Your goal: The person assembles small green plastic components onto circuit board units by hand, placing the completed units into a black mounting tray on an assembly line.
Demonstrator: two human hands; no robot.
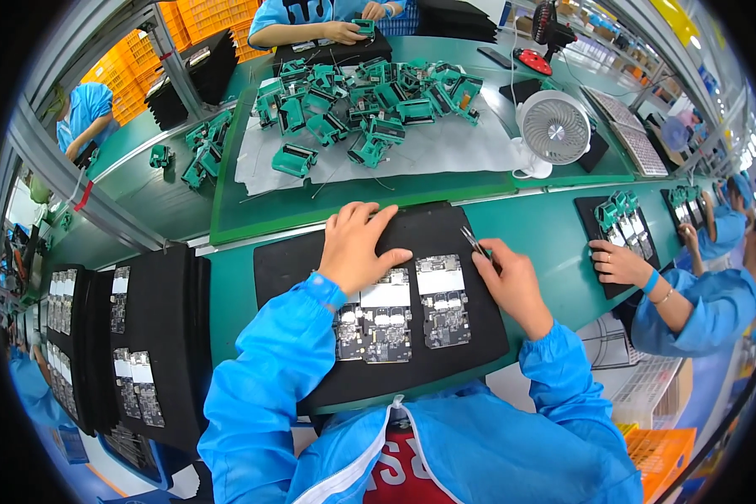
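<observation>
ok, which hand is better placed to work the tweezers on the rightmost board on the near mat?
Right, I'd say: the right hand already holds the tweezers beside that board. The left hand is spread farther left, partly covering the leftmost board, with no tool visible.

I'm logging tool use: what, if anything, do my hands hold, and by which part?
Your right hand holds tweezers by their rear part. Whether your left hand holds anything can't be told.

Fisheye view is taken from the head, pitched down and forward over left hand (357, 249) and right hand (512, 281); bench (554, 239) is seen from close above.
</observation>
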